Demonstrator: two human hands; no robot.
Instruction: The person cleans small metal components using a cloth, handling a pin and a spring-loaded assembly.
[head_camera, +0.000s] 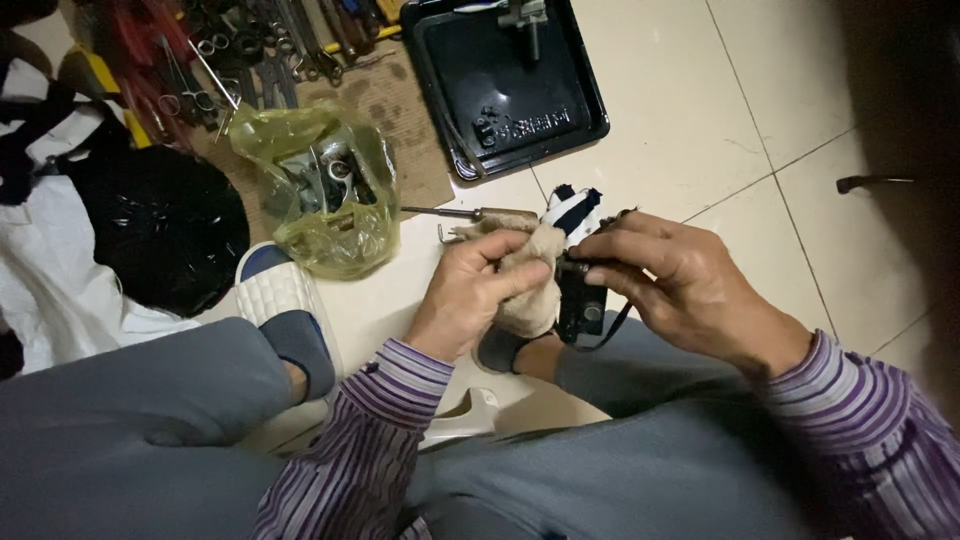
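Left hand (478, 295) clenched around beige rag (530, 290), pressed against small black part (581, 300) pinched in right hand (670, 280), above lap. Behind: yellow plastic bag (325, 190) of tools, black tray (505, 85), possibly 1 screwdriver (465, 212).

Both hands meet above the knees: left hand (478, 290) curled closed, right hand (668, 278) pinching, fingers bent.

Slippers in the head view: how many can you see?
2. One white slipper is on the foot at left, beside the yellow bag. A second slipper shows partly below the left hand; the legs hide most of it.
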